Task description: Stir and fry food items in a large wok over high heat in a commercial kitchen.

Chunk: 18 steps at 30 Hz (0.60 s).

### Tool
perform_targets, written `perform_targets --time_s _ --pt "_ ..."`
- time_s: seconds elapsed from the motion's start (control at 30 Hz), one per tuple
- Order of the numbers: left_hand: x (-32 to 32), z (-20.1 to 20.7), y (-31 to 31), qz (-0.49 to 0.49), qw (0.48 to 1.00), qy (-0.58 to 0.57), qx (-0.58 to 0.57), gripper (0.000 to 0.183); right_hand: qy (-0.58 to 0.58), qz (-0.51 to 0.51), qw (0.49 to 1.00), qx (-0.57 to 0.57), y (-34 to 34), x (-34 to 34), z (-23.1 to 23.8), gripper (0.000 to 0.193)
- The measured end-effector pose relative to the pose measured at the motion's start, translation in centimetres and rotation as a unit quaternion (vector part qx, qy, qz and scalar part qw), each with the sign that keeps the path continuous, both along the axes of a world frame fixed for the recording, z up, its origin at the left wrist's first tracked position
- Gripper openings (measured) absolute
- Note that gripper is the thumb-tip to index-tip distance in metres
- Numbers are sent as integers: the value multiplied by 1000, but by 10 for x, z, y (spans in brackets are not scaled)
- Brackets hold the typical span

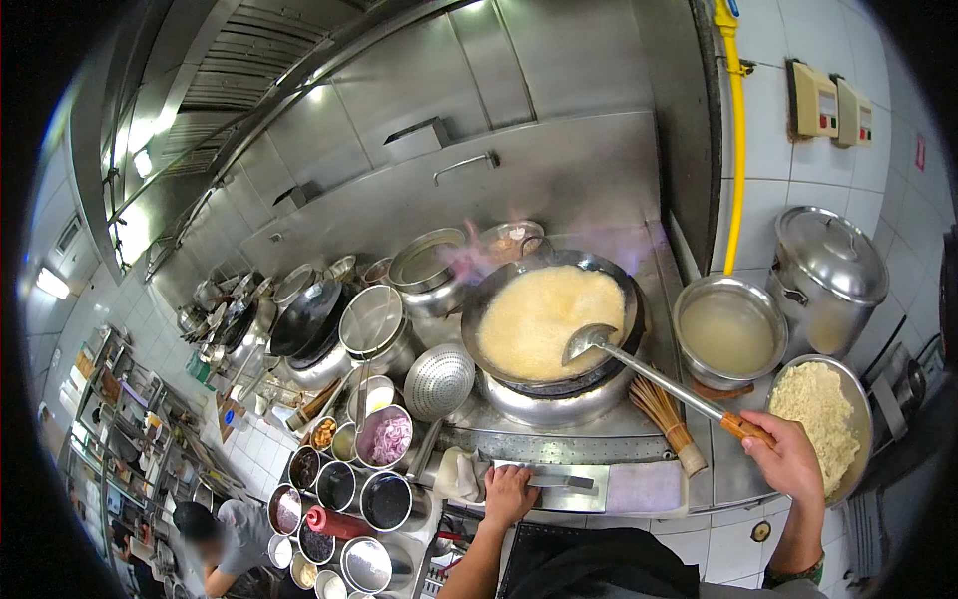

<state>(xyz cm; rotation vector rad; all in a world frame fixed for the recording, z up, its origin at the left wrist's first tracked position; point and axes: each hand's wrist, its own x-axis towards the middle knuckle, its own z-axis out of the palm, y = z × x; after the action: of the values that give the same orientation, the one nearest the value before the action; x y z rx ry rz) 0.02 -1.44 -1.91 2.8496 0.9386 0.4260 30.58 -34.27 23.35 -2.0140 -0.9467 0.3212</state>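
Note:
My right hand (785, 457) grips the wooden handle of a long metal wok spatula (654, 371). Its head lies in the black wok (499, 371) at the pale, frothy yellow food (544, 314) that fills most of it. Low on the stove front, my left hand (511, 494) is closed, its fingers bent over the metal edge at the end of a grey bar handle (566, 481). Whether the fingers hold that bar is hidden. A crumpled white cloth (461, 473) lies beside the left hand, and a folded pale cloth (645, 486) is right of the bar.
A bamboo brush (671, 424) lies right of the wok. Beyond it are a pot of cloudy liquid (729, 332), a lidded pot (831, 262) and a bowl of pale crumbs (818, 419). A perforated skimmer (439, 382) and several seasoning containers (385, 499) stand left. Flames flare behind the wok. A person (225, 539) is far left.

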Motion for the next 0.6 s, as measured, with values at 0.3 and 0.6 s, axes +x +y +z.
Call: perform_targets --time_s 0.3,0.6 --pt "1 -1 1 1 1000 -16 -23 35 -27 -4 1000 -1 33 0 -28 36" --pt "2 4 -1 0 1000 -13 -24 33 -113 30 993 -9 90 -5 -65 39"
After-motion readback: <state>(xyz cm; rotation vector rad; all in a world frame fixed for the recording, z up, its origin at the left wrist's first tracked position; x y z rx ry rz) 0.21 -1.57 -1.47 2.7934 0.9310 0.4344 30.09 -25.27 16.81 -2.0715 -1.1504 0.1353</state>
